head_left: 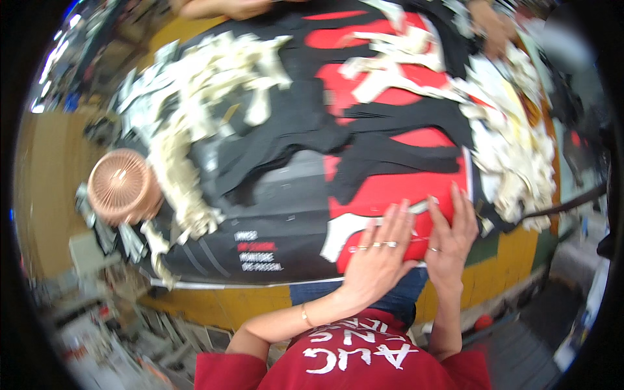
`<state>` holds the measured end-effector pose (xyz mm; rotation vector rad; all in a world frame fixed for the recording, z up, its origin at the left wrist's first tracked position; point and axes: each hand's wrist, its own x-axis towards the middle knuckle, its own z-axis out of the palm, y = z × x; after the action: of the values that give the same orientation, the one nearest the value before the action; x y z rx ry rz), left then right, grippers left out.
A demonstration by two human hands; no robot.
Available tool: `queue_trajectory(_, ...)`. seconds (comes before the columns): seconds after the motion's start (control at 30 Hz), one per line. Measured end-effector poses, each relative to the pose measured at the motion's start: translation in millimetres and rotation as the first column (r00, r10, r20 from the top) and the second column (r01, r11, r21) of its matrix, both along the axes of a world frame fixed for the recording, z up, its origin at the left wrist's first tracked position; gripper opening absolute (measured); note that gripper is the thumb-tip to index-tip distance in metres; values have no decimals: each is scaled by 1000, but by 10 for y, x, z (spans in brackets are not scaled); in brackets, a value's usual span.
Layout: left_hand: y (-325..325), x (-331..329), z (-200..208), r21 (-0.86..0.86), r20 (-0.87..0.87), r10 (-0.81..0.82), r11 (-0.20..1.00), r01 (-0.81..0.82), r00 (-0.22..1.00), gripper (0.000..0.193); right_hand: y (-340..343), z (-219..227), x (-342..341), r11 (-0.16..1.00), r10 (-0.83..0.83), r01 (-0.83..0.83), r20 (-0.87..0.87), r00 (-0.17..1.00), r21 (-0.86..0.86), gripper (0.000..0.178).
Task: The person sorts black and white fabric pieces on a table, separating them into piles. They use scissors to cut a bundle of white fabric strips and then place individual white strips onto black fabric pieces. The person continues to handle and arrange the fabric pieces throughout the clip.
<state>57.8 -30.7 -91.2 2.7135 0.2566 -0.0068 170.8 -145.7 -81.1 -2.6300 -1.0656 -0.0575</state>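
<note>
My left hand (378,255) lies with its fingers stretched out over a white cut piece of material (340,235), near the front edge of the table. Part of that piece is hidden beneath the fingers. Just to its right, my right hand (450,244) rests with spread fingers at the right end of the same piece, on the red part of a printed sheet (383,188). Beyond my hands lie a stack of black cut pieces (390,159) and a longer black stack (286,146) behind it.
Cream strips (208,78) are heaped at the far left, and more cream scraps (510,149) run along the right edge. A pink round fan (123,186) stands at the left. Across the table show another person's hand (244,8) and a blurred hand (492,29).
</note>
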Motion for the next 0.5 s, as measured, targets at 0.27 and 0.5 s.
queue_trajectory(0.27, 7, -46, -54, 54, 105, 24, 998, -30, 994, 82, 24, -23, -177, 974, 193, -201, -79, 978, -108, 60)
queue_trajectory(0.5, 309, -363, 30, -88, 62, -38, 995, 44, 997, 82, 44, 386, -276, 878, 273, -214, -81, 959, 428, 65)
